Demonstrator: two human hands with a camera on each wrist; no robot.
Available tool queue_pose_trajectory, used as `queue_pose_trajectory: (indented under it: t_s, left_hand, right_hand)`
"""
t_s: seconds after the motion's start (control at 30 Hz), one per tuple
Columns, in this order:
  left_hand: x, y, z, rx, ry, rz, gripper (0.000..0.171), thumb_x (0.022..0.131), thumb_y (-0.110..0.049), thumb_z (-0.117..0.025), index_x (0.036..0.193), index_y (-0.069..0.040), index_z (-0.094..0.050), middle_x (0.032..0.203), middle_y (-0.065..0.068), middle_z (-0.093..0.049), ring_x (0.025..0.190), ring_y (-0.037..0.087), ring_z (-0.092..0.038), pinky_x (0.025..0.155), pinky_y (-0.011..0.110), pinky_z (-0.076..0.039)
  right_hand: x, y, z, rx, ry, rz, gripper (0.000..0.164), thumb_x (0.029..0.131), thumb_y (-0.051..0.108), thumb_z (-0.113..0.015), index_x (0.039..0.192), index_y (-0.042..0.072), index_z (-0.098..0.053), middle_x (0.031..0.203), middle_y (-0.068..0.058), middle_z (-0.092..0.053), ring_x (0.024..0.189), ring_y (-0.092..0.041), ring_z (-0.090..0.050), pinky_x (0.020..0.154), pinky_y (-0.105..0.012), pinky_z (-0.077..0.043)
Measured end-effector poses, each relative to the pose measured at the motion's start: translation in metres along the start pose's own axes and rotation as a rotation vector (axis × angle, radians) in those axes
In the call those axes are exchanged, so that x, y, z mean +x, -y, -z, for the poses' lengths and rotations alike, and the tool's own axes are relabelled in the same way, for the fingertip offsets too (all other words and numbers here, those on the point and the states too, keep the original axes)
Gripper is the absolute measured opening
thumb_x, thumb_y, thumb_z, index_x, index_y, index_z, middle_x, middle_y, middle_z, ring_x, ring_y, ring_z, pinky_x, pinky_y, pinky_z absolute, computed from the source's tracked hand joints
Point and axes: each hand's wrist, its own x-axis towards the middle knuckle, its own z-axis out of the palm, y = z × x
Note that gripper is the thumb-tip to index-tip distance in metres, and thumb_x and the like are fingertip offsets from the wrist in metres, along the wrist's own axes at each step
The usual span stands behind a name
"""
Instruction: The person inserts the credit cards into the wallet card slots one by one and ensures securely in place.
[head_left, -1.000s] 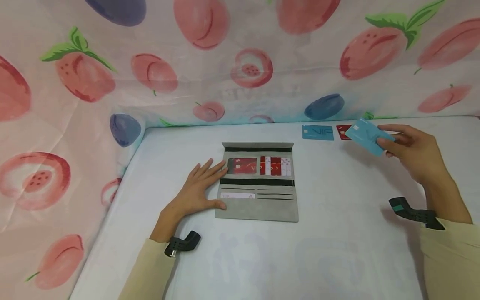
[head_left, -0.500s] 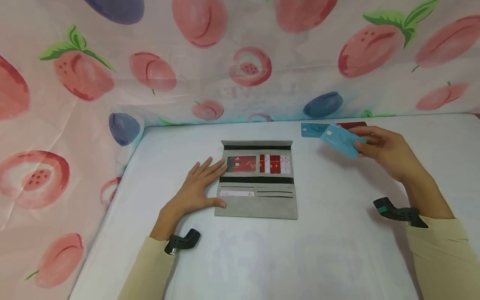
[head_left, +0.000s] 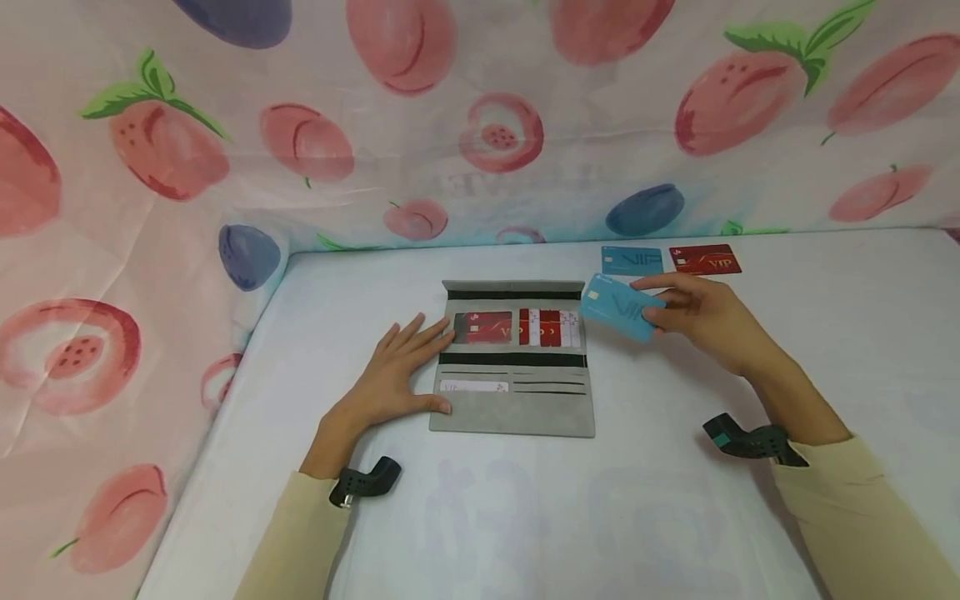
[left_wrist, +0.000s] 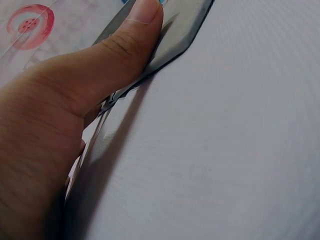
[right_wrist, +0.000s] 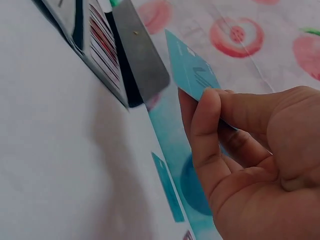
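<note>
A grey wallet [head_left: 513, 420] lies unfolded on the white table, with red and white cards in its upper slots and a white VIP card [head_left: 474, 386] in a lower slot. My left hand [head_left: 390, 379] rests on its left edge, fingers spread and straight, the thumb [left_wrist: 142, 30] on the lower panel. My right hand [head_left: 701, 321] pinches a light blue VIP card [head_left: 617, 307] between thumb and fingers, tilted, just off the wallet's upper right corner. In the right wrist view that blue card [right_wrist: 192, 67] is held up beside the wallet's raised flap [right_wrist: 142, 55].
At the table's back edge lie another blue VIP card [head_left: 632, 260] and a red VIP card [head_left: 705, 259], side by side. Behind them rises a cloth [head_left: 585, 142] printed with fruit, which also runs down the left side. Black bands sit on both wrists.
My right hand has carried the blue card leftward and slightly down, from over the red card to beside the wallet, uncovering the red card. My left hand has stayed put.
</note>
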Motion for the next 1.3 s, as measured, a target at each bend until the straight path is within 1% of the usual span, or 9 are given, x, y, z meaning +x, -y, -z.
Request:
queue_pose_trajectory:
  t_s: [0.1, 0.17, 0.27, 0.37, 0.5, 0.7, 0.87, 0.97, 1.3]
  left_hand:
    - [0.000, 0.000, 0.000, -0.005, 0.002, -0.001, 0.106, 0.068, -0.082, -0.054, 0.148, -0.014, -0.038, 0.156, 0.002, -0.027, 0.144, 0.032, -0.011, 0.114, 0.053, -0.003]
    - [-0.001, 0.000, 0.001, -0.009, 0.005, 0.002, 0.104, 0.069, -0.079, -0.058, 0.148, -0.015, -0.038, 0.156, 0.002, -0.027, 0.144, 0.032, -0.011, 0.114, 0.053, -0.003]
    - [-0.001, 0.000, 0.001, -0.011, 0.009, 0.005, 0.103, 0.069, -0.077, -0.060, 0.148, -0.015, -0.037, 0.156, 0.002, -0.026, 0.144, 0.032, -0.011, 0.114, 0.054, -0.003]
    - [-0.001, 0.001, 0.001, -0.013, 0.007, 0.004, 0.105, 0.069, -0.082, -0.053, 0.148, -0.014, -0.037, 0.156, 0.002, -0.027, 0.144, 0.032, -0.011, 0.114, 0.054, -0.003]
    - [-0.002, 0.001, -0.001, -0.014, 0.007, 0.006, 0.108, 0.068, -0.086, -0.045, 0.148, -0.014, -0.037, 0.156, 0.002, -0.027, 0.144, 0.032, -0.011, 0.114, 0.053, -0.002]
    - [-0.003, 0.000, -0.002, -0.015, 0.001, 0.000, 0.108, 0.068, -0.087, -0.045, 0.148, -0.014, -0.038, 0.155, 0.003, -0.028, 0.144, 0.032, -0.011, 0.114, 0.054, -0.003]
    - [-0.003, 0.000, -0.002, -0.011, -0.001, -0.002, 0.106, 0.070, -0.084, -0.048, 0.148, -0.014, -0.038, 0.155, 0.003, -0.028, 0.144, 0.032, -0.012, 0.114, 0.055, -0.003]
    - [-0.002, -0.001, -0.001, -0.013, -0.002, -0.002, 0.106, 0.069, -0.084, -0.048, 0.148, -0.014, -0.039, 0.155, 0.004, -0.028, 0.144, 0.033, -0.012, 0.114, 0.055, -0.004]
    - [-0.001, 0.001, -0.001, -0.014, -0.019, -0.011, 0.107, 0.069, -0.086, -0.045, 0.147, -0.013, -0.039, 0.155, 0.004, -0.029, 0.143, 0.034, -0.013, 0.113, 0.056, -0.005]
  right_hand:
    - [0.001, 0.002, -0.011, 0.053, 0.032, 0.045, 0.039, 0.095, 0.022, -0.062, 0.133, 0.016, -0.056, 0.103, -0.009, -0.070, 0.087, -0.022, -0.067, 0.081, -0.024, -0.050]
    - [0.002, 0.004, -0.018, 0.081, 0.053, 0.065, 0.038, 0.095, 0.020, -0.062, 0.132, 0.015, -0.056, 0.103, -0.010, -0.070, 0.088, -0.020, -0.067, 0.078, -0.022, -0.051]
    - [0.003, 0.007, -0.028, 0.125, 0.088, 0.083, 0.037, 0.094, 0.020, -0.063, 0.130, 0.015, -0.058, 0.100, -0.009, -0.070, 0.087, -0.020, -0.066, 0.075, -0.026, -0.054]
    - [0.004, 0.008, -0.038, 0.159, 0.128, 0.101, 0.036, 0.094, 0.019, -0.063, 0.129, 0.015, -0.058, 0.094, -0.007, -0.071, 0.084, -0.023, -0.065, 0.072, -0.031, -0.054]
    - [0.004, 0.006, -0.051, 0.196, 0.176, 0.137, 0.034, 0.094, 0.015, -0.063, 0.128, 0.014, -0.059, 0.089, -0.006, -0.071, 0.081, -0.025, -0.065, 0.071, -0.032, -0.054]
    - [0.003, 0.006, -0.069, 0.193, 0.220, 0.150, 0.032, 0.093, 0.009, -0.063, 0.124, 0.013, -0.061, 0.089, -0.006, -0.070, 0.076, -0.023, -0.066, 0.069, -0.030, -0.053]
    - [0.002, 0.008, -0.078, 0.194, 0.223, 0.135, 0.030, 0.093, 0.007, -0.063, 0.122, 0.013, -0.063, 0.103, -0.008, -0.069, 0.075, -0.020, -0.068, 0.072, -0.032, -0.056]
    - [0.002, 0.010, -0.081, 0.193, 0.218, 0.132, 0.030, 0.092, 0.007, -0.063, 0.122, 0.013, -0.063, 0.107, -0.008, -0.068, 0.076, -0.019, -0.068, 0.072, -0.032, -0.057]
    - [0.004, 0.010, -0.081, 0.152, 0.232, 0.141, 0.030, 0.092, 0.010, -0.065, 0.121, 0.015, -0.065, 0.103, -0.005, -0.068, 0.079, -0.018, -0.067, 0.072, -0.031, -0.056]
